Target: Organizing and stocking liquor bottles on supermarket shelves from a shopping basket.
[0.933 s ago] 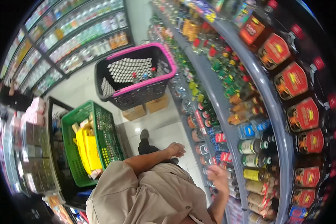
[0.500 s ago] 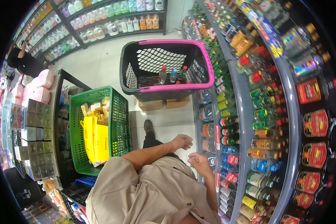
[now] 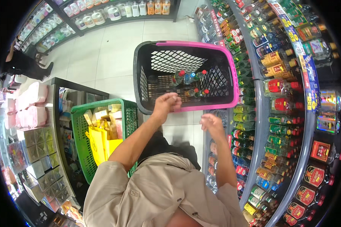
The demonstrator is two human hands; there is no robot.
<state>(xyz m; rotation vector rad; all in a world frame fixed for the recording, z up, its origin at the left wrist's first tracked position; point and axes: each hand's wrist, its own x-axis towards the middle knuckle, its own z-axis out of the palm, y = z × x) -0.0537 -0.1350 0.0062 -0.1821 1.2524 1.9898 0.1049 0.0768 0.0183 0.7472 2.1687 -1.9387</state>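
A black shopping basket [image 3: 146, 104] with pink handles stands on the floor ahead of me. Inside it, towards the right, are several small bottles [image 3: 189, 78] with red or blue caps. My left hand [image 3: 167, 104] is over the basket's near rim, its fingers loosely bent and apart, with nothing seen in them. Just short of the rim, nearer the shelf, my right hand [image 3: 213, 125] hangs with fingers half bent and apart, and I see nothing in it either.
A green basket [image 3: 129, 113] with small boxes and a yellow bag [image 3: 99, 143] stands at my left. Shelves of bottles [image 3: 278, 117] line the right side. Pink packs [image 3: 32, 113] sit on the left display. A person in black [image 3: 24, 64] is at the far left.
Both hands have moved forward, the left one from near my body to over the basket's rim. The black basket appears closer, and the view has shifted ahead along the shelf.
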